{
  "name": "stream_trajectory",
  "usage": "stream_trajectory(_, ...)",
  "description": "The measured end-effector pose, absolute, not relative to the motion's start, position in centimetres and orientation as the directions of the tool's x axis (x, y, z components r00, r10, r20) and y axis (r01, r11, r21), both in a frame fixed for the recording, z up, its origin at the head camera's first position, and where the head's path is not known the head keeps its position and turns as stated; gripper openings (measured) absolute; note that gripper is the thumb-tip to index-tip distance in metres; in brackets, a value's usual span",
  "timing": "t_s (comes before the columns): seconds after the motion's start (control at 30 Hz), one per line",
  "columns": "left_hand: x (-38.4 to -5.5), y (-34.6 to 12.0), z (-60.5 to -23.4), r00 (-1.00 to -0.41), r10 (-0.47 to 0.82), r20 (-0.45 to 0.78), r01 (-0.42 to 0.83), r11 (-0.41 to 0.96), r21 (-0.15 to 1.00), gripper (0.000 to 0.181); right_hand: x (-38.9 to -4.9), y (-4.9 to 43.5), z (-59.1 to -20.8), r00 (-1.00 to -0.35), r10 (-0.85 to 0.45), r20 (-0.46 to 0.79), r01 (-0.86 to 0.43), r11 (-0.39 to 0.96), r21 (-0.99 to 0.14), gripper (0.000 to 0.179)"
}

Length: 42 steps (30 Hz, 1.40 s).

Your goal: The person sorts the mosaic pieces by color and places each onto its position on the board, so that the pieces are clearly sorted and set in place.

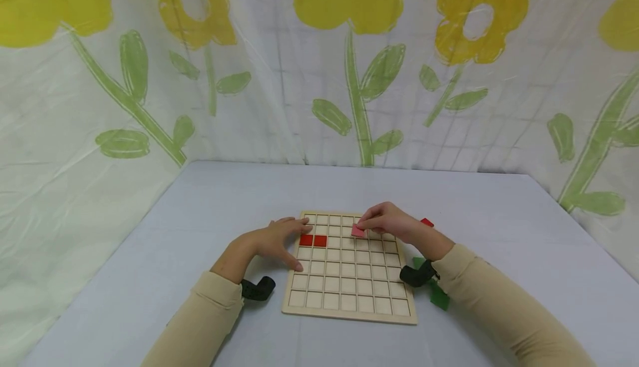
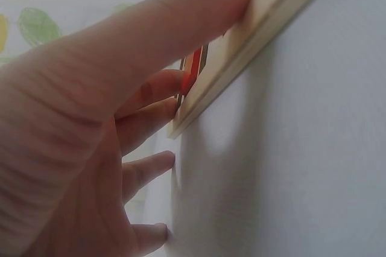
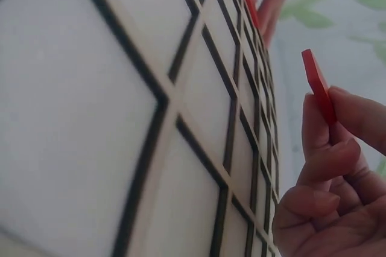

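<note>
A wooden grid board (image 1: 349, 318) lies on the table, and two red square tiles (image 1: 313, 240) sit side by side in cells near its left edge. My left hand (image 1: 273, 242) rests at the board's left edge with fingers spread; in the left wrist view the thumb (image 2: 181, 25) touches the rim. Between thumb and fingertips my right hand (image 1: 391, 222) pinches another red tile (image 3: 317, 85), which looks pinkish in the head view. That tile is held tilted above the upper middle of the board, apart from the cells in the right wrist view.
Right of the board, partly under the right forearm, lie green tiles (image 1: 439, 297) and a red piece (image 1: 426, 222). Each wrist wears a black camera mount (image 1: 258, 289). A cloth with painted flowers (image 1: 349, 95) hangs behind the white table (image 1: 224, 189).
</note>
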State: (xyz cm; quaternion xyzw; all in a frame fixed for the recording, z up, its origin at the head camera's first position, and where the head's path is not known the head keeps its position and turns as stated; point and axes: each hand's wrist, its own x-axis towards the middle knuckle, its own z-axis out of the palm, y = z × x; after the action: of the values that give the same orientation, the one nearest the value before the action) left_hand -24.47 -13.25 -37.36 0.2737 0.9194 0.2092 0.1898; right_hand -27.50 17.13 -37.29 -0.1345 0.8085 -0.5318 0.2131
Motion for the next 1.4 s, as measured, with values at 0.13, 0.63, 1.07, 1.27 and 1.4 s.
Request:
stream_trajectory(0.13,-24.4,-13.2,-37.3,-0.780,0.581,-0.232,0.422,0.762,0.491,0.088,-27.3,16.2,-37.3,-0.871,-0.449,-0.200,0.001,0.404,-0.915,0.017)
stream_trajectory(0.63,-24.4,-13.1,-37.3,-0.778,0.586,-0.227,0.423,0.755,0.502,0.087,-27.1,13.0,-37.4,-0.889,-0.404,-0.216,0.013,0.450,-0.893,0.015)
stream_trajectory(1.07,-24.5,-13.1,-37.3,-0.777,0.585,-0.231,0.424,0.758,0.496,0.087,-27.4,11.8,-37.8,-0.886,-0.419,-0.197,-0.027,0.471,-0.882,0.014)
stream_trajectory(1.27,-24.4,-13.2,-37.3,-0.779,0.582,-0.233,0.420,0.760,0.496,0.088,-27.4,11.6,-37.8,-0.881,-0.424,-0.210,-0.033,0.497,-0.867,0.014)
stream_trajectory(1.4,-24.6,-13.3,-37.4,-0.772,0.593,-0.228,0.430,0.752,0.499,0.088,-27.4,11.6,-37.7,-0.880,-0.424,-0.212,-0.036,0.505,-0.862,0.014)
